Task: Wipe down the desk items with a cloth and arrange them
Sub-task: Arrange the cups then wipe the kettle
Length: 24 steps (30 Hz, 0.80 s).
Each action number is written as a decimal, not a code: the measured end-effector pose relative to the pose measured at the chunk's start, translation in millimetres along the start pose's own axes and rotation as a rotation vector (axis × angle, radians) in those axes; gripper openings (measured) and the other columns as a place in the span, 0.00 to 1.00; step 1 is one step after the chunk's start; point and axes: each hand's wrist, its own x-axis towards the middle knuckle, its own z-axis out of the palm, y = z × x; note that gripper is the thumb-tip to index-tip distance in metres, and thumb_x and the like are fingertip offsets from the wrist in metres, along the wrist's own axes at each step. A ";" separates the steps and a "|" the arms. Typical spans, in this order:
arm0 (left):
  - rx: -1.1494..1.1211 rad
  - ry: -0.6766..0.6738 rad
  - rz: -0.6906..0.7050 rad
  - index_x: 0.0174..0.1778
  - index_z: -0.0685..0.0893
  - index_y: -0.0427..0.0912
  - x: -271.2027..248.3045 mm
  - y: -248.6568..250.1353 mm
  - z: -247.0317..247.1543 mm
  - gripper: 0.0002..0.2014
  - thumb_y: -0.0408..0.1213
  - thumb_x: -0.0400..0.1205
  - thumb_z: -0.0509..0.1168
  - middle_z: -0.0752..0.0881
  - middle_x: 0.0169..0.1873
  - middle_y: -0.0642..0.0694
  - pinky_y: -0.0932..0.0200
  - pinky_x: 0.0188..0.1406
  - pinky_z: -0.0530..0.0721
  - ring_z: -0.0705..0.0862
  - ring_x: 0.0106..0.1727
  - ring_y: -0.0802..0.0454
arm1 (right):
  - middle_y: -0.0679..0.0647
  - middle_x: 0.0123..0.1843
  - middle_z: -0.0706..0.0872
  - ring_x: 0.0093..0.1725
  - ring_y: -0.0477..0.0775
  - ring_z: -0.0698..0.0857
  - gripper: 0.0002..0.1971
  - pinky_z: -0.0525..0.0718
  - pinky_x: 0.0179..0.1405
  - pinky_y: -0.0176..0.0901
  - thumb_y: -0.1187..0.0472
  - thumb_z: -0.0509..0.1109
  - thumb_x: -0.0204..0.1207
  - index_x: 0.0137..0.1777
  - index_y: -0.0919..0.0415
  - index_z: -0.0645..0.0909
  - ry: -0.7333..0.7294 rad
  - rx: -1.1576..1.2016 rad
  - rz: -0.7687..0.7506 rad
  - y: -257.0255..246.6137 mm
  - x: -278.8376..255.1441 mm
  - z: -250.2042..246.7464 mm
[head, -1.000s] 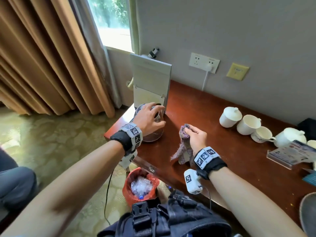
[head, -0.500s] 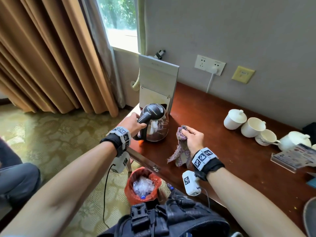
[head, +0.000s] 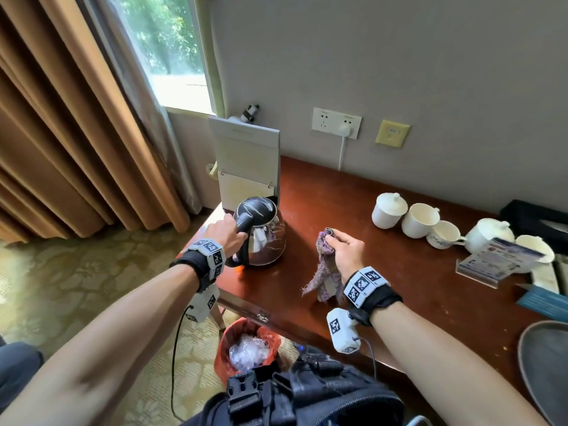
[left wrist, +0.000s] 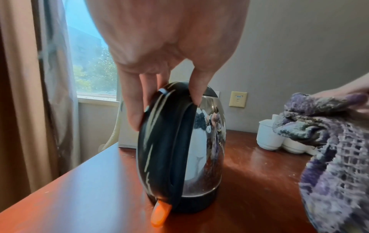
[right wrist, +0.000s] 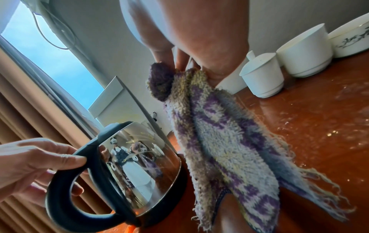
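1. Two hands are in view over a reddish-brown desk (head: 399,287). The left hand (head: 226,232) has its fingers and thumb curled round the top of the black handle of an electric kettle (head: 264,238); the left wrist view shows the fingers (left wrist: 131,100) wrapped over the handle's upper curve.
2. Kettle: steel body, black lid and handle, orange tab at the handle's foot. It stands near the desk's left corner, just in front of an upright pale folder stand (head: 249,167). Whether its base rests fully on the desk cannot be told.
3. The right hand (head: 345,252) pinches a purple-and-white knitted cloth (head: 322,272) bunched at its top; the cloth hangs down from the fingers, with frayed threads at its lower edge. It hangs just beside the kettle, to its right, not touching it.
4. White cups stand in a row toward the back right of the desk: a lidded cup (head: 388,210), an open cup (head: 419,219) and a patterned cup (head: 444,235), close together. A white teapot (head: 488,233) follows, with a clear card holder (head: 495,262) in front of it.
5. Below the desk's front edge sits a red-lined waste bin (head: 246,348) holding clear plastic.
6. On the wall behind, a white plug sits in a socket plate (head: 336,123), its cord running down behind the desk.
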 end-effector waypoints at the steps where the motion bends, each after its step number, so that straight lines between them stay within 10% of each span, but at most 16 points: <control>1: 0.003 -0.005 0.018 0.59 0.75 0.36 -0.2 6.8 1.2 0.17 0.45 0.83 0.65 0.86 0.53 0.35 0.52 0.48 0.80 0.84 0.52 0.35 | 0.52 0.53 0.92 0.58 0.54 0.89 0.15 0.84 0.67 0.49 0.69 0.76 0.75 0.62 0.64 0.88 0.011 0.006 -0.005 -1.4 1.7 -4.2; 17: 0.069 -0.162 0.374 0.61 0.70 0.39 -4.0 149.7 48.6 0.19 0.49 0.85 0.66 0.87 0.56 0.35 0.52 0.47 0.79 0.85 0.53 0.35 | 0.55 0.59 0.91 0.57 0.50 0.89 0.16 0.84 0.67 0.45 0.66 0.74 0.78 0.65 0.65 0.86 0.325 0.067 -0.067 -31.3 0.2 -110.1; 24: 0.110 -0.168 0.514 0.60 0.71 0.39 -6.3 180.3 67.3 0.22 0.52 0.83 0.67 0.88 0.54 0.35 0.49 0.47 0.80 0.85 0.52 0.32 | 0.54 0.57 0.90 0.55 0.44 0.87 0.14 0.80 0.58 0.27 0.66 0.72 0.79 0.64 0.67 0.87 0.379 0.023 -0.349 -86.9 1.5 -134.9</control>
